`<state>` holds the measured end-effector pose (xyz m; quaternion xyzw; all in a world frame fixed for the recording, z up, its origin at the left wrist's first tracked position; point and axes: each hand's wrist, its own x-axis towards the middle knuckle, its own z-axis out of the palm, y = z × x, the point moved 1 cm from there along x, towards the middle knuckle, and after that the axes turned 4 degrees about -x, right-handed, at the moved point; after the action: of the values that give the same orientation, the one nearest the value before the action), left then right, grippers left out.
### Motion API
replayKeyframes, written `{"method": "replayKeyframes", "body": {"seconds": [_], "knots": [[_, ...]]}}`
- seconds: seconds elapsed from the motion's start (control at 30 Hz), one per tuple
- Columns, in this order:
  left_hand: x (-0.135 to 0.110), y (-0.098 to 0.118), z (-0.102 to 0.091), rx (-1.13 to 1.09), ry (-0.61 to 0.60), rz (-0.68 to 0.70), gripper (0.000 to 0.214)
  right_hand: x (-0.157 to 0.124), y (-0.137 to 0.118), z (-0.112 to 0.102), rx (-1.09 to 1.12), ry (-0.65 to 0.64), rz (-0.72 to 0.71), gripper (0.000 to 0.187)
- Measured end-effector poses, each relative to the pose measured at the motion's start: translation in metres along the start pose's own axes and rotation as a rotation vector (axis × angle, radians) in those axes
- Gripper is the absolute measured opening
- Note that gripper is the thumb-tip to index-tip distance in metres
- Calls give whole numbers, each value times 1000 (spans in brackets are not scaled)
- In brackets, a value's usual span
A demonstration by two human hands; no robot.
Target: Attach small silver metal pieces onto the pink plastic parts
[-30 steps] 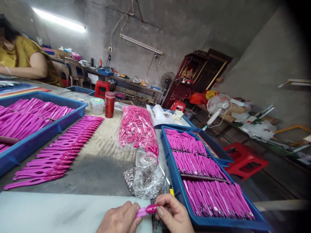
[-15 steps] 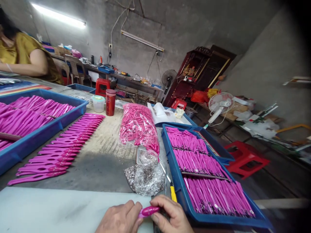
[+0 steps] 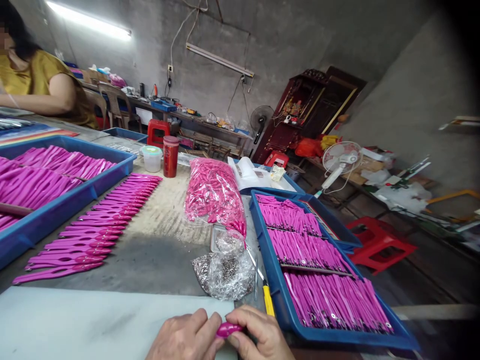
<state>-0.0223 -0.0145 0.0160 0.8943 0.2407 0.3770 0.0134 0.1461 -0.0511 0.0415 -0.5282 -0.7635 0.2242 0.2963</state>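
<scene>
Magenta piece (image 3: 228, 329): pinched in left hand (image 3: 184, 335) and right hand (image 3: 259, 332); best steadied straight between fingertips, with even pressure.

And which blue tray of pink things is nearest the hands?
The right tray, its near corner beside the right hand; the left tray lies farther off, past the row of pink pieces.

Your magenta piece (image 3: 228, 329) is small and glossy, with a rounded, bulging body that narrows toward your right hand (image 3: 258, 332). You have it roughly crosswise, gripped at that tip by thumb and forefinger, while your left hand (image 3: 189, 335) hides its other end.
</scene>
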Motion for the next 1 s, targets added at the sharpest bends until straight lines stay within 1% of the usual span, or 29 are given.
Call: {"method": "replayKeyframes", "body": {"seconds": [0.13, 0.27, 0.43, 0.57, 0.67, 0.77, 0.9, 1.0], "knots": [[-3, 0, 3, 15, 2, -15, 31, 0, -1, 1, -13, 3, -14, 37], [-2, -1, 2, 31, -43, 12, 26, -2, 3, 3, -13, -5, -24, 38], [-5, -2, 5, 38, 9, -3, 28, -4, 9, 6, 21, -29, 17, 31], [-7, -2, 9, 34, 10, -19, 26, -6, 12, 8, 44, 14, 6, 26], [-7, -1, 12, 28, 49, -22, 26, -8, 13, 9, 50, 62, -9, 19], [-5, 0, 12, 28, 76, -36, 25, -8, 13, 8, 52, 106, -23, 17], [1, 0, 6, 42, 77, -14, 27, -5, 10, 5, 40, 120, -32, 23], [6, 1, -1, 54, 22, 37, 29, -1, 8, 2, 36, 119, -37, 30]]}}
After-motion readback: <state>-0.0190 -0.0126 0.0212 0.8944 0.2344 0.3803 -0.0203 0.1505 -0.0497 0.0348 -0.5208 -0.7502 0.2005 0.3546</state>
